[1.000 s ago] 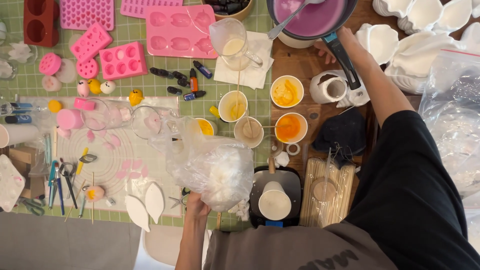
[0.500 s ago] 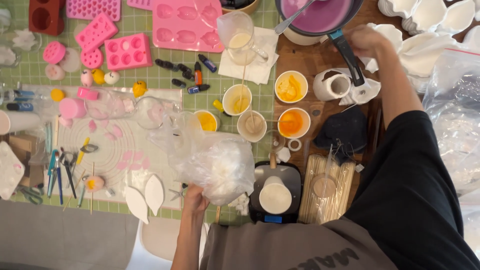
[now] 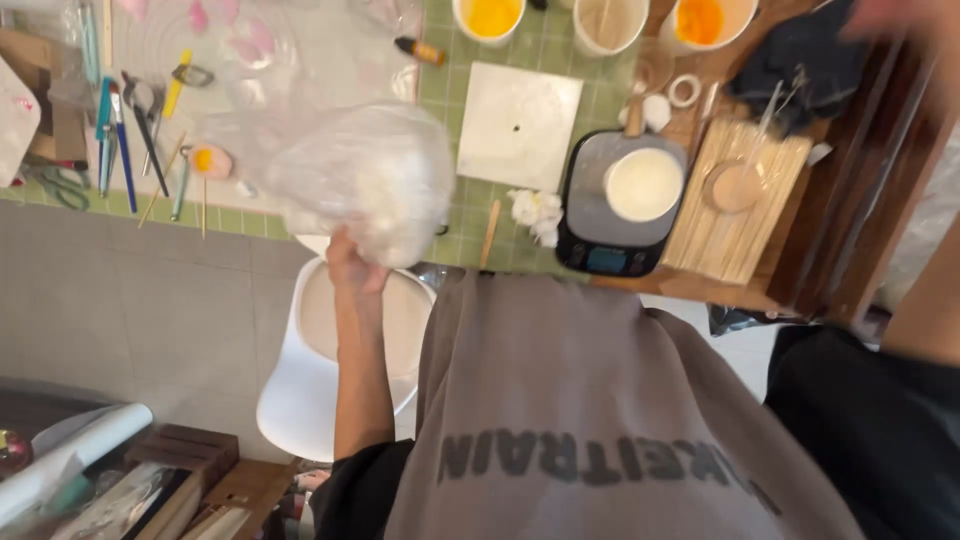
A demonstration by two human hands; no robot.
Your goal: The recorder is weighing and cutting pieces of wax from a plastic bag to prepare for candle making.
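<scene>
Grey apron over black clothing

The person wears a grey apron (image 3: 600, 400) with dark block lettering across it, over a black short-sleeved top (image 3: 860, 430); 1 bare forearm (image 3: 358, 370) shows, the other arm (image 3: 925, 300) is probably bare too, though blurred.

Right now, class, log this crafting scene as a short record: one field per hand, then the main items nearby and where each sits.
left hand: holds a clear plastic bag of white material, raised at the table's near edge
right hand: blurred at the top right corner; grip cannot be told
scale: dark, carries a white cup
wooden sticks: stacked right of the scale
white tile: flat on the green mat
white chair: below the bag
</scene>
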